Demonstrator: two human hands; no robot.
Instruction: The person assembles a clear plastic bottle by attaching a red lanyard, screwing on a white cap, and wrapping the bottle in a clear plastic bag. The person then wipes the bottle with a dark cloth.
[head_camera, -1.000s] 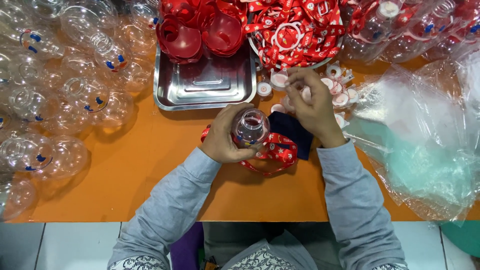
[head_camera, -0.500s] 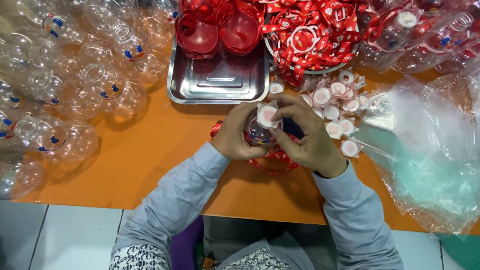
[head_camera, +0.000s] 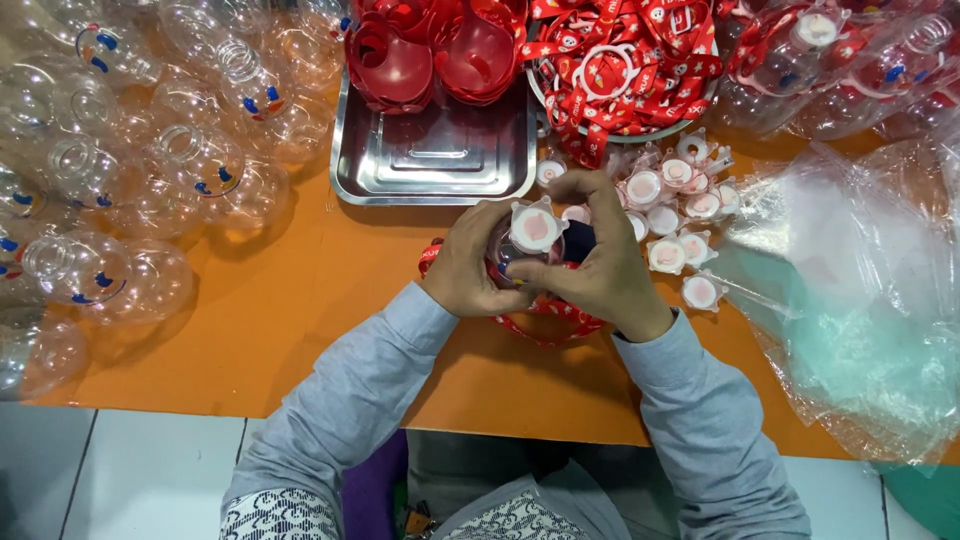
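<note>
Head view, looking down on an orange surface (head_camera: 300, 300). The left hand (head_camera: 468, 270) wraps a small clear bottle (head_camera: 508, 262) at mid-surface, its fingers closed round the body. The right hand (head_camera: 600, 262) meets it from the other side, fingers pinched on a white cap with a pink centre (head_camera: 535, 226) that sits on the bottle's mouth. A red printed ribbon (head_camera: 550, 318) lies under both hands.

Judged from this pose, the cap seats best if the bottle is held upright and steady by the left hand while the right hand presses or turns squarely; a tilted cap would likely bind. The ribbon should stay out of the joint.

Containers:
1. Steel tray (head_camera: 435, 160), just beyond the hands: 2 stacks of red cup-shaped pieces (head_camera: 430, 50) rest along its far edge, the near part bare.
2. Round bowl (head_camera: 640, 130), right of the tray: heaped with red ribbons and a white ring (head_camera: 605, 70).
3. Loose caps (head_camera: 680, 215), about a dozen, touching or near the right hand.
4. Empty clear bottles (head_camera: 130, 170), piled at left.
5. Clear plastic bags (head_camera: 860, 300), crumpled at right; contents cannot be told.
</note>
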